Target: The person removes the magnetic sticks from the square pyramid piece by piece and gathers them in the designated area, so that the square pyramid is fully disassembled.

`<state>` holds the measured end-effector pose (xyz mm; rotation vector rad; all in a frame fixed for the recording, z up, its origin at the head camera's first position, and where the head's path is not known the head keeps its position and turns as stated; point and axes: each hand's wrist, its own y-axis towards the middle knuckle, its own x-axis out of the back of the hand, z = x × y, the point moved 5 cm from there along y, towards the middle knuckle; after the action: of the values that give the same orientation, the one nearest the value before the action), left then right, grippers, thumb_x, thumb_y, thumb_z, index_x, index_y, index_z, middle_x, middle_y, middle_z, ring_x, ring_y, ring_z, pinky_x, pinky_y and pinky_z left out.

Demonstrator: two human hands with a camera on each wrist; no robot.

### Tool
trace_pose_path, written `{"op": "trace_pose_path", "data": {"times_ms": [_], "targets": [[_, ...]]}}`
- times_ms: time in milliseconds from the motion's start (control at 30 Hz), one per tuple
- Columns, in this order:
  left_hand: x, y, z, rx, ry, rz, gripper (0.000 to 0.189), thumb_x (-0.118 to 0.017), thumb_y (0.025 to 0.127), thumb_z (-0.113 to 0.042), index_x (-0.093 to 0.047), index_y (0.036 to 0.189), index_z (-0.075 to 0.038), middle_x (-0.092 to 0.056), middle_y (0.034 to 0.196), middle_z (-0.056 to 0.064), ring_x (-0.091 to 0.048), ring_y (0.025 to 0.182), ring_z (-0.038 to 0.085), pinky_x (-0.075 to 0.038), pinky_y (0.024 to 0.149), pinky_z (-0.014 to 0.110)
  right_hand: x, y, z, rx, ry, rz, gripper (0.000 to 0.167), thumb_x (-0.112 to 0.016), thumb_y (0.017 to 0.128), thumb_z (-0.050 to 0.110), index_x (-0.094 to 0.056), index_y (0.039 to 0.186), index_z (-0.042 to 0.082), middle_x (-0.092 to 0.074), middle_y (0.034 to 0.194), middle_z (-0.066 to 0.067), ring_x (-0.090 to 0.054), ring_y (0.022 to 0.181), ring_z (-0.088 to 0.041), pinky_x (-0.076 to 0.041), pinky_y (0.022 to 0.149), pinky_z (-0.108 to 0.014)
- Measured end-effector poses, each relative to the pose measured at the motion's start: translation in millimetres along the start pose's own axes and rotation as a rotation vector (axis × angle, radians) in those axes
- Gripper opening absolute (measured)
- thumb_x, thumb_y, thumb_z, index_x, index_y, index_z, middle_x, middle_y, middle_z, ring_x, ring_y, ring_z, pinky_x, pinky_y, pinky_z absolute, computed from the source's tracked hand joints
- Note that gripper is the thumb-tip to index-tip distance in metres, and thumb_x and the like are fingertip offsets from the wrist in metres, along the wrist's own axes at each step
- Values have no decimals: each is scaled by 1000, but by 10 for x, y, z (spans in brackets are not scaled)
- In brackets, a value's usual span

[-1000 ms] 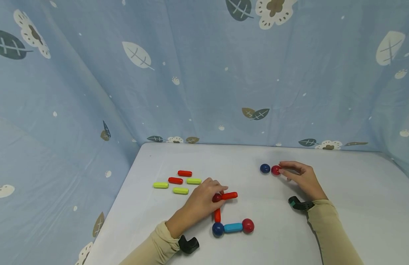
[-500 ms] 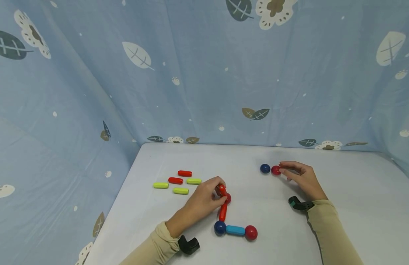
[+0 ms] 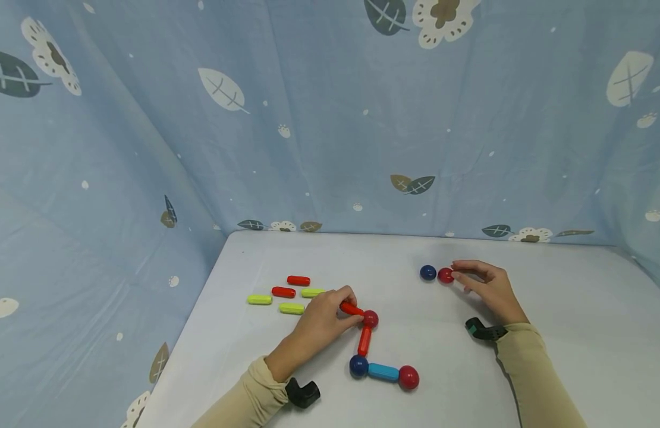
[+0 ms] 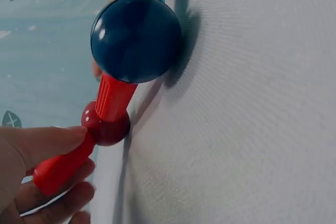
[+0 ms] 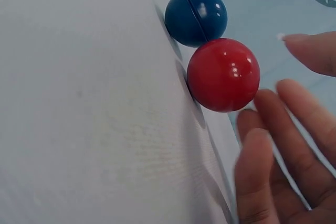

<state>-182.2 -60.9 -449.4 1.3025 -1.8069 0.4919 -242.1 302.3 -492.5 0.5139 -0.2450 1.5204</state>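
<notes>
My left hand (image 3: 320,321) pinches a red rod (image 3: 351,308) between thumb and fingers. That rod joins a red ball (image 3: 370,319), which leads through a second red rod (image 3: 364,341) to a dark blue ball (image 3: 359,366). From there a light blue rod (image 3: 383,372) runs to another red ball (image 3: 408,377), making one bent chain. My right hand (image 3: 489,289) hovers at a loose red ball (image 5: 224,75), fingers relaxed and spread beside it. A loose dark blue ball (image 5: 196,17) sits right behind that one.
Left of the chain, several loose rods lie on the white table (image 3: 442,404), among them a red rod (image 3: 298,280) and a yellow-green rod (image 3: 260,299). A blue patterned curtain (image 3: 330,119) hangs behind the table and along its left side.
My left hand has turned the pinched red rod from pointing right to pointing left of its ball. The chain has shifted slightly right. My right hand has stayed in place.
</notes>
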Motion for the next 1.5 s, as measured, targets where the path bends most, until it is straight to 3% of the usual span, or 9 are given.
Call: {"op": "trace_pose_path", "data": {"times_ms": [167, 300, 433, 600, 700, 833, 1067, 1500], "targets": [[-28, 3, 20, 15, 54, 3, 23, -86, 85, -29, -69, 99, -23, -65, 83, -8, -53, 77, 5, -45, 67, 16, 2, -14, 134, 22, -13, -49, 35, -73, 98, 28, -71, 125, 5, -68, 112, 22, -59, 109, 8, -57, 73, -18], [-57, 3, 26, 7, 71, 16, 21, -85, 86, -31, -71, 100, -23, -65, 84, -8, -53, 79, 6, -46, 68, 16, -98, -8, 313, 80, -9, -18, 31, -75, 96, 23, -73, 122, 6, -74, 115, 8, -60, 108, 7, -52, 83, -13], [-73, 3, 26, 2, 86, 21, 22, -85, 87, -33, -72, 103, -23, -67, 87, -7, -54, 81, 6, -48, 69, 16, -407, -11, 518, 187, 55, 153, 27, -77, 93, 12, -73, 119, 3, -75, 116, -11, -66, 101, -2, -57, 75, -21], [-89, 7, 37, -8, 95, 26, 21, -84, 87, -34, -73, 100, -23, -66, 86, -8, -52, 82, 6, -47, 68, 16, -934, -106, 725, 229, 126, 466, 31, -80, 91, 13, -73, 120, 5, -74, 119, -15, -70, 103, -13, -62, 67, -33], [-100, 8, 41, -28, 98, 29, 19, -84, 87, -35, -73, 97, -22, -67, 84, -9, -51, 81, 6, -46, 67, 17, -1155, -178, 792, 230, 145, 574, 31, -81, 90, 16, -74, 119, 6, -75, 119, -12, -70, 104, -15, -63, 74, -32], [-108, 12, 41, -63, 108, 26, 18, -84, 87, -35, -75, 94, -21, -70, 84, -10, -51, 80, 4, -45, 67, 17, -1323, -248, 830, 243, 168, 653, 31, -82, 89, 16, -75, 119, 9, -76, 118, -8, -69, 108, -10, -61, 84, -29], [-103, 12, 26, -89, 106, 29, 17, -84, 87, -33, -78, 96, -20, -73, 85, -9, -55, 80, 7, -45, 68, 16, -1413, -283, 804, 232, 164, 671, 34, -82, 89, 18, -75, 121, 15, -75, 121, -4, -67, 107, -4, -61, 77, -29], [-89, 13, 17, -109, 120, 115, 18, -86, 85, -26, -80, 101, -20, -75, 92, -10, -60, 86, 7, -49, 74, 19, -1420, -287, 780, 212, 139, 664, 30, -83, 88, 20, -77, 118, 18, -78, 115, -1, -69, 98, -6, -60, 73, -26]]}}
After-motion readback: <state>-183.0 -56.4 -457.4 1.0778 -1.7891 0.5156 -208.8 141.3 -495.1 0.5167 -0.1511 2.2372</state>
